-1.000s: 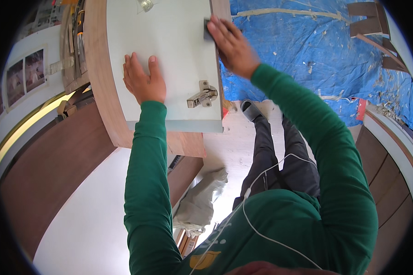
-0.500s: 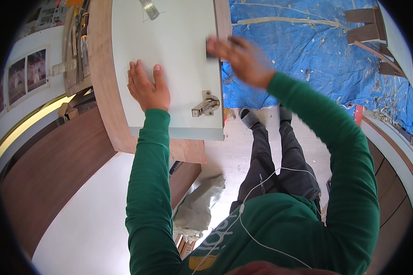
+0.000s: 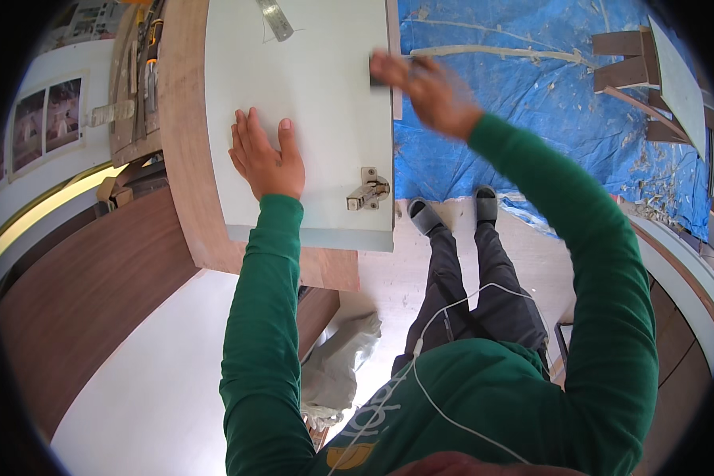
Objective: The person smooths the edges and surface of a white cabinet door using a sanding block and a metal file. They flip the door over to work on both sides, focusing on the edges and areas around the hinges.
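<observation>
Left hand flat, right hand outstretched

The right hand and its dark block are blurred.

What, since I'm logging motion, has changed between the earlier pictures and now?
The right hand, gripping a dark block, moved along the edge of the white panel toward the hinge, then back away; the view shifted. Nothing was let go. The left hand stayed on the panel.
</observation>
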Demonstrator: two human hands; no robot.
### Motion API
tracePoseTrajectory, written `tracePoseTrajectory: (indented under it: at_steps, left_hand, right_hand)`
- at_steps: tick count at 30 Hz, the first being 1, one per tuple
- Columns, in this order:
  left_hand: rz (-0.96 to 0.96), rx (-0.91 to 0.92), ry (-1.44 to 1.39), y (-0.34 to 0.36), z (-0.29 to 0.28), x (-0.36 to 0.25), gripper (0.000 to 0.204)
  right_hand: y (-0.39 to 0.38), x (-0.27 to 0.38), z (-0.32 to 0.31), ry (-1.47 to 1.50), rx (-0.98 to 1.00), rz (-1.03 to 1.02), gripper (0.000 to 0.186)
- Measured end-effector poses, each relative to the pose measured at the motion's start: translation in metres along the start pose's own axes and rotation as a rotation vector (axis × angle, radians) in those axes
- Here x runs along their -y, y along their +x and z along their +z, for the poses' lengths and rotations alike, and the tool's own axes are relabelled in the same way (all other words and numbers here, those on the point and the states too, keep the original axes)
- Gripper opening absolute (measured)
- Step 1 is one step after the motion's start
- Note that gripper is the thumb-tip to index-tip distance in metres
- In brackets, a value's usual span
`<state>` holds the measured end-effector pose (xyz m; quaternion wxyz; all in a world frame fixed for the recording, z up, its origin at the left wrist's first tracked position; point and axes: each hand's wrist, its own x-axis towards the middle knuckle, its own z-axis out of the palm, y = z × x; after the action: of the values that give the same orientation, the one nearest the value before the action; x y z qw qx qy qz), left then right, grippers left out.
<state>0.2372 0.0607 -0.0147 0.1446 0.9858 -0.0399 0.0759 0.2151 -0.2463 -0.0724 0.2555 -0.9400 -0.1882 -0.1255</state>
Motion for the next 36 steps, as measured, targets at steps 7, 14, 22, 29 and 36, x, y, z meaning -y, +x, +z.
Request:
tracePoseTrajectory:
  at_steps: [7,14,22,29,36]
  left_hand:
    - [0.030,0.022,-0.027,0.001,0.002,-0.011,0.068]
    - [0.212,0.039,-0.004,-0.002,-0.007,-0.013,0.067]
    - [0.529,0.144,-0.081,0.038,-0.005,-0.057,0.065]
    - [0.612,0.075,-0.217,0.180,0.040,-0.135,0.057]
    - [0.529,0.107,-0.184,0.232,0.074,-0.149,0.062]
  right_hand:
    - [0.018,-0.020,-0.005,-0.093,-0.164,-0.049,0.089]
    - [-0.090,0.081,-0.011,0.136,0.117,-0.044,0.090]
    - [-0.052,0.020,0.017,0.319,-0.041,-0.167,0.085]
    - [0.075,-0.095,0.043,0.245,-0.366,-0.124,0.087]
    - [0.173,-0.177,0.025,0.293,-0.449,-0.038,0.091]
